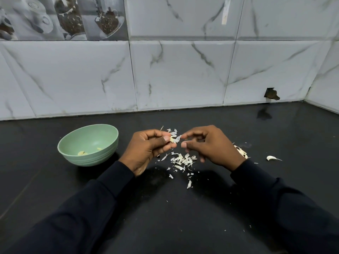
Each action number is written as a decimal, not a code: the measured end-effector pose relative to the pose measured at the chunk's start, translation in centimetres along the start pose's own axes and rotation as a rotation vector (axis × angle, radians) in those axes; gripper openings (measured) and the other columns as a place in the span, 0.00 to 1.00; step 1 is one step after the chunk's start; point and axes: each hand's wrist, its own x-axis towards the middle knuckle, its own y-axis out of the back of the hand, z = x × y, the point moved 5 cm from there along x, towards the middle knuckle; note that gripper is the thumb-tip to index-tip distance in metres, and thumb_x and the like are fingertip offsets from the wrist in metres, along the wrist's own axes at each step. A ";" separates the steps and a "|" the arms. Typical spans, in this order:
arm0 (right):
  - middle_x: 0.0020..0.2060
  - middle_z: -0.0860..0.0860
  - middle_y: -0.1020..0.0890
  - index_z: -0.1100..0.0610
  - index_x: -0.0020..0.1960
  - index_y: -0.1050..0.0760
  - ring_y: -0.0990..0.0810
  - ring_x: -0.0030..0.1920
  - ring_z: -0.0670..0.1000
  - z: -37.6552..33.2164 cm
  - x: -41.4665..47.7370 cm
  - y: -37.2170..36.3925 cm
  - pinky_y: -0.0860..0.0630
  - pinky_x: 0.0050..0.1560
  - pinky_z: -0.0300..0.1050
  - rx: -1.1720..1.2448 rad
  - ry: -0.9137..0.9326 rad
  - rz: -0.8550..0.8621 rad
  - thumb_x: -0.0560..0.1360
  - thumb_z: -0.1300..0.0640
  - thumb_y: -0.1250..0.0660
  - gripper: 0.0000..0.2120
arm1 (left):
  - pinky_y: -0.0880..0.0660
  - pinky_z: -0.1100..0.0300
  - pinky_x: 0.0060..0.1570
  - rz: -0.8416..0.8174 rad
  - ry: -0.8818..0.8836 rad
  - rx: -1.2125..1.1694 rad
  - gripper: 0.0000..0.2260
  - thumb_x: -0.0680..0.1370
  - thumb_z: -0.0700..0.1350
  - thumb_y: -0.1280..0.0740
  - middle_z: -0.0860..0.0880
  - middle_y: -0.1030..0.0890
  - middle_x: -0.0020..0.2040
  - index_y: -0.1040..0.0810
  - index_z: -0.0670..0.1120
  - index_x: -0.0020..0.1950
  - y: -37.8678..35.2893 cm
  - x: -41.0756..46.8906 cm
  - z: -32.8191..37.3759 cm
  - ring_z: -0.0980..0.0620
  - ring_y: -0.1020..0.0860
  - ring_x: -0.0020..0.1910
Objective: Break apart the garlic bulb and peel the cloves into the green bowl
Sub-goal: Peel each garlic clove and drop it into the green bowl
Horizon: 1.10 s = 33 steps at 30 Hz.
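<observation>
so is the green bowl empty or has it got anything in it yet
Not empty. The green bowl stands upright with a few pale peeled cloves on its bottom; most of the inside is bare.

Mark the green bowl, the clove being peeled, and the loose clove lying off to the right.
green bowl point(95, 158), head view, outer ribbed wall.
held clove point(172, 139), head view, exposed yellowish flesh.
loose clove point(271, 158), head view, its plump body, not the thin tail.
</observation>
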 end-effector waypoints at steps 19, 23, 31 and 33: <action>0.44 0.60 0.12 0.64 0.55 0.17 0.13 0.45 0.56 -6.8 5.9 -6.1 0.17 0.46 0.42 0.313 0.104 -0.128 0.78 0.67 0.29 0.07 | 0.24 0.61 0.31 0.102 -0.064 0.372 0.08 0.81 0.39 0.33 0.43 0.17 0.37 0.21 0.44 0.42 1.1 0.5 -1.6 0.50 0.20 0.30; 0.43 0.64 0.13 0.68 0.52 0.18 0.14 0.41 0.54 -11.1 9.8 -11.6 0.18 0.41 0.41 0.209 0.150 -0.296 0.77 0.68 0.28 0.05 | 0.27 0.62 0.28 0.122 -0.057 0.460 0.08 0.80 0.38 0.34 0.48 0.19 0.34 0.22 0.44 0.42 2.0 0.0 -1.1 0.54 0.24 0.25; 0.41 0.56 0.13 0.59 0.52 0.14 0.19 0.36 0.46 -12.7 13.3 -18.4 0.24 0.34 0.42 -0.227 0.201 -0.470 0.77 0.62 0.27 0.05 | 0.23 0.52 0.39 0.146 0.016 0.635 0.13 0.77 0.32 0.34 0.46 0.22 0.37 0.34 0.46 0.40 2.7 -0.3 -0.2 0.47 0.22 0.33; 0.40 0.57 0.14 0.57 0.52 0.13 0.22 0.36 0.47 -13.1 13.0 -17.7 0.27 0.31 0.40 -0.193 0.200 -0.437 0.77 0.61 0.26 0.05 | 0.23 0.54 0.36 0.146 -0.011 0.572 0.10 0.77 0.33 0.34 0.45 0.20 0.36 0.30 0.45 0.40 2.7 -0.2 -0.3 0.48 0.22 0.30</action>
